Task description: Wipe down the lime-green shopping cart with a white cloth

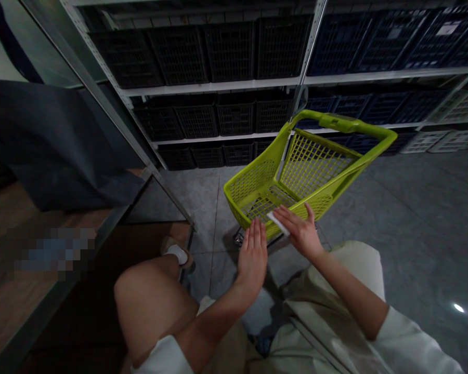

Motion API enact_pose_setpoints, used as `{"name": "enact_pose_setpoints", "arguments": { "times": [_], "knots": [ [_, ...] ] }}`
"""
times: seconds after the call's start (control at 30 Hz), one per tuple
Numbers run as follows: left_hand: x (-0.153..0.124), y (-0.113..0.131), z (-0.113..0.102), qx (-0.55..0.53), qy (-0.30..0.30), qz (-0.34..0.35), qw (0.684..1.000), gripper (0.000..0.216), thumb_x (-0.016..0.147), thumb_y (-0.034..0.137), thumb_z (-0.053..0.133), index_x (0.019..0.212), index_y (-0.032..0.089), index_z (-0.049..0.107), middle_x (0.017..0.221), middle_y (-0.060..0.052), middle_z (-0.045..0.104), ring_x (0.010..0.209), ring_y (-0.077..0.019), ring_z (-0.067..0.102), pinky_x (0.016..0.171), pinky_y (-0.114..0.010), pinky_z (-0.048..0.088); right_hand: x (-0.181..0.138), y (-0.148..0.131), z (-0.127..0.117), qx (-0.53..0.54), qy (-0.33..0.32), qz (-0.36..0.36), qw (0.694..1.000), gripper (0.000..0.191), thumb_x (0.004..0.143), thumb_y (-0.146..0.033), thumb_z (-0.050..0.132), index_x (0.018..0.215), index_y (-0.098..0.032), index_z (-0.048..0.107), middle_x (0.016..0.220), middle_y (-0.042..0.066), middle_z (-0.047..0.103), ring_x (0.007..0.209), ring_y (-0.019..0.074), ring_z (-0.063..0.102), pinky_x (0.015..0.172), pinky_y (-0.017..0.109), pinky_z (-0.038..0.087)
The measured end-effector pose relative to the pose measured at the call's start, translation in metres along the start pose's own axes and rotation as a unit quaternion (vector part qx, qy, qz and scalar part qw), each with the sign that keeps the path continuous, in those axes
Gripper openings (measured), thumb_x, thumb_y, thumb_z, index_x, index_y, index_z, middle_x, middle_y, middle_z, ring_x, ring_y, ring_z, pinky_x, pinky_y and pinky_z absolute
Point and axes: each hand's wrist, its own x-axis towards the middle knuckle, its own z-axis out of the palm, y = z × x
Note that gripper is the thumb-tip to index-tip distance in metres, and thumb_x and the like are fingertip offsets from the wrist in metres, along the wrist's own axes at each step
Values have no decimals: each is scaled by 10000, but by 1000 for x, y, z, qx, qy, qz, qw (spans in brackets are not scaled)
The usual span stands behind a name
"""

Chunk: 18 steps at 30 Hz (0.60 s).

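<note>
A small lime-green shopping cart (253, 179) with a lattice basket stands in front of my knees, its handle toward the upper right. My left hand (253, 252) lies with straight fingers against the near end of the basket's rim, and nothing shows in it. Under the fingers of my right hand (303, 234) is a flat white pad (277, 223), pressed on the near side rim; whether it is cloth or sponge I cannot tell. The thumb of that hand points up, apart from the fingers. The cart's wheels are mostly hidden beneath the basket.
Behind the cart, shelving (214, 87) carries rows of black crates (230, 52) and blue crates (339, 44). A metal-edged wooden table (62, 306) with dark fabric (74, 150) is at my left. Grey tiled floor (421, 218) extends to the right.
</note>
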Motion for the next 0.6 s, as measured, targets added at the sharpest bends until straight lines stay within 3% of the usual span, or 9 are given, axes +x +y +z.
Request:
{"name": "enact_pose_setpoints", "arguments": {
  "times": [0.1,0.17,0.27,0.33,0.4,0.5,0.6],
  "knots": [
    [0,0,-1,-2,-3,-1,1000,616,929,87,398,1532,-8,310,1619,-214,290,1525,-256,257,1229,-392,313,1,44,-11,-42,35,91,994,693,782,-34,436,1413,-306,525,1393,44,640,1358,246,536,1209,603,-10],
    [1,1,0,-3,1,-2,1000,628,922,64,374,1544,19,298,1615,-203,310,1521,-239,270,1225,-389,323,2,47,-10,-63,59,150,985,696,754,-33,435,1390,-291,550,1392,51,640,1366,258,527,1201,619,20],
    [2,3,0,-3,10,-4,1000,649,905,37,356,1551,31,286,1601,-197,349,1512,-230,293,1223,-392,328,3,8,2,-49,57,161,984,719,722,-22,432,1390,-258,551,1406,69,628,1373,239,520,1204,578,89],
    [2,3,-1,-2,9,-2,1000,649,904,50,374,1547,25,291,1596,-199,362,1514,-235,288,1228,-403,318,3,-24,8,-15,24,109,994,742,719,-8,431,1413,-252,529,1419,75,617,1376,221,515,1207,539,108],
    [2,2,-2,2,0,1,1000,639,910,76,407,1538,12,307,1601,-204,348,1520,-247,274,1234,-409,307,3,-39,8,13,-13,40,999,750,738,-1,427,1437,-260,502,1432,74,606,1376,210,513,1209,523,89],
    [2,0,-5,3,-15,2,1000,621,926,113,439,1523,-16,327,1616,-217,304,1520,-270,276,1230,-406,314,4,-13,-3,12,-30,-14,999,710,782,-17,426,1437,-278,500,1423,62,614,1359,211,532,1208,530,67],
    [1,0,-6,0,-14,0,1000,602,932,111,436,1515,-9,351,1616,-212,304,1511,-268,298,1226,-388,321,3,37,-15,-25,13,49,998,665,787,-44,446,1397,-288,544,1386,55,645,1354,240,539,1195,557,107]
  ]
}}
